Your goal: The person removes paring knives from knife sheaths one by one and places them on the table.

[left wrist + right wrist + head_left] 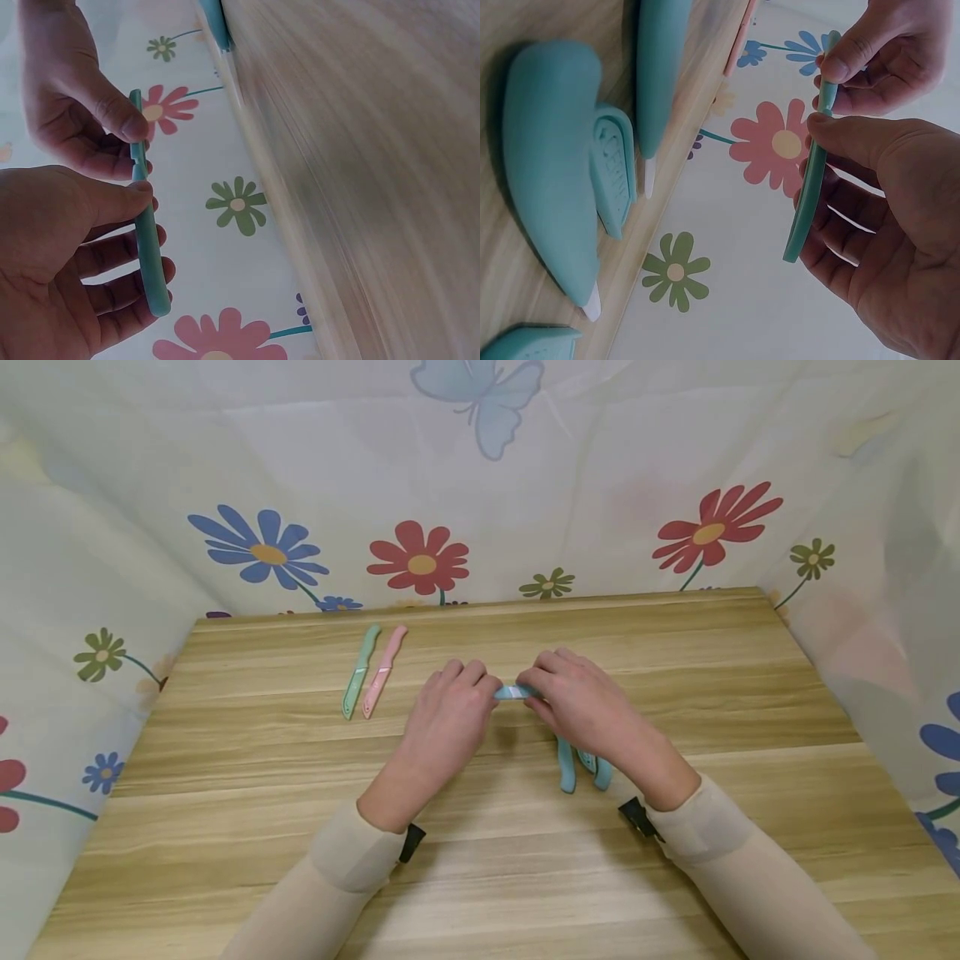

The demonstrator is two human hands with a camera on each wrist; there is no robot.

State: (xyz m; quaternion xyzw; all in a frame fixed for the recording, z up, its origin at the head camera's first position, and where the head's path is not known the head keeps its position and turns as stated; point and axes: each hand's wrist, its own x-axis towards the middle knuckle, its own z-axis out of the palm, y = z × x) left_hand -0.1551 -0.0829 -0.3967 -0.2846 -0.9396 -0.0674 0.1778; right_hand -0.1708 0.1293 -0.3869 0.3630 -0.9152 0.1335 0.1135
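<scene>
Both hands hold one light-blue paring knife (514, 692) level above the table, its white blade showing briefly at the middle. My left hand (453, 710) pinches the rounded handle (153, 270) between thumb and fingers. The slim, flat-ended sheath (807, 206) is pinched by my right hand (581, 702); it covers most of the blade. Under the right hand lie two more blue knives, one with its handle (551, 165) close to the right wrist camera, the other handle (660, 75) farther off. A loose sheath (613, 172) lies between them, and another sheath (532, 345) shows at the view's lower corner.
A green knife (362, 672) and a pink knife (385, 672), both in sheaths, lie side by side at the table's back left. The wooden table (247, 802) meets a flower-printed curtain (337, 468) at its back and sides.
</scene>
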